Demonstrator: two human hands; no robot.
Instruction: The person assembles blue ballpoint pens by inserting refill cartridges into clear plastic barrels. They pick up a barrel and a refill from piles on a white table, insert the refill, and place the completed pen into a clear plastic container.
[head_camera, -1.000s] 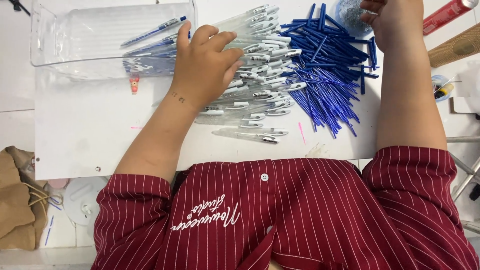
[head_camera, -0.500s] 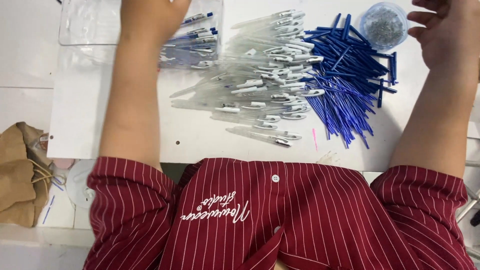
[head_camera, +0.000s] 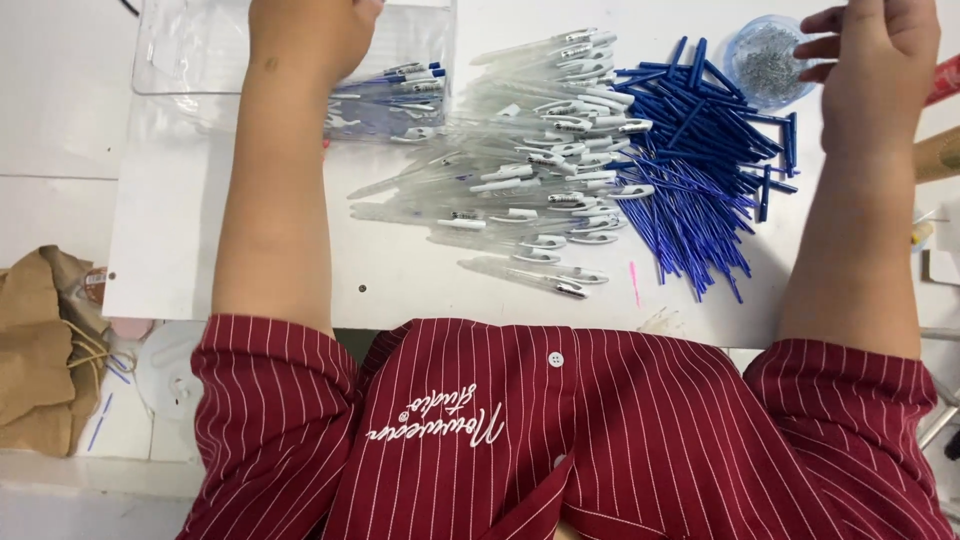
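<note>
1. The left hand (head_camera: 310, 35) has moved up from the clear pen barrels (head_camera: 530, 170) to the clear tray (head_camera: 200, 50); its fingers run off the top edge, so I cannot tell their spread.
2. The right hand (head_camera: 880, 60), fingers apart and empty, has shifted beside the small spring dish (head_camera: 765, 60).
3. Assembled pens (head_camera: 390, 90) lie in the tray.
4. Blue refills (head_camera: 700, 170) crowd the desk's (head_camera: 400, 270) right; bare room lies near its front edge.

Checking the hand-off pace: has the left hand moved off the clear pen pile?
Yes. The left hand went from the clear pen pile to the clear bin.
</note>
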